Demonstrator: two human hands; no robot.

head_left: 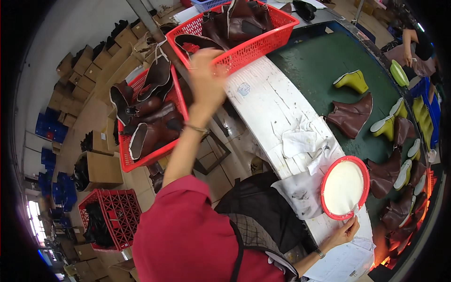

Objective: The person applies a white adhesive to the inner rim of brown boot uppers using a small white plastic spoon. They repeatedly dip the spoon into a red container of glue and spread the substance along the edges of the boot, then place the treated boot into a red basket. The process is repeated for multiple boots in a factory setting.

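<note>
My left hand [206,75], smeared by motion, reaches to the near edge of a red plastic basket [256,54] holding brown boots. It is beside a brown boot [199,42] with a pale-edged sole; whether it grips the boot cannot be made out. My right hand [345,230] is pinched at the rim of a red bowl [324,188] of creamy white liquid [345,185]. Between its fingers is a slim pale thing [355,209] at the liquid's edge, too small to name.
Brown boots [352,115] and yellow-green boots [352,82] lie on the green conveyor belt [300,56] beyond the white bench [263,98]. White cloths [299,142] and papers [338,263] lie near the bowl. Another red basket [181,101] of boots stands left. A co-worker's hand [408,58] shows far right.
</note>
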